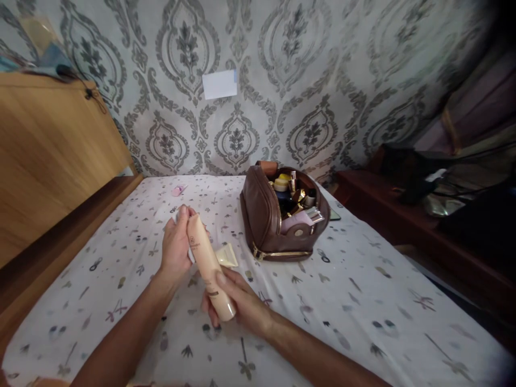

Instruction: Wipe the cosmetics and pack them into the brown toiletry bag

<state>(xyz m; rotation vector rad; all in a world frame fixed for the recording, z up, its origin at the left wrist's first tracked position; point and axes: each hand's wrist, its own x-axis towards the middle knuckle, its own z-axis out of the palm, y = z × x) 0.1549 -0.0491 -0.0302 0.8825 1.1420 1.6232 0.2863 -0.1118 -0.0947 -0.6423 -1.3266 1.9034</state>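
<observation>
A long peach-coloured tube (201, 252) is held at a slant above the patterned white cloth. My right hand (237, 298) is wrapped round its lower end, near the shiny cap. Around the upper end is my left hand (176, 244), closed, with something white showing partly behind the tube; I cannot make out what that is. Just behind the tube, a small pale yellow tube (227, 255) shows on the cloth. To the right stands an open brown leather bag (258, 209) filled with cosmetics, among them a yellow-lidded jar (282, 183).
A small pink item (178, 190) lies on the white cloth (355, 333) near its far edge. Wooden furniture (52, 156) borders the left side. A dark red ledge (382, 215) with black items runs along the right. Patterned wallpaper covers the back wall.
</observation>
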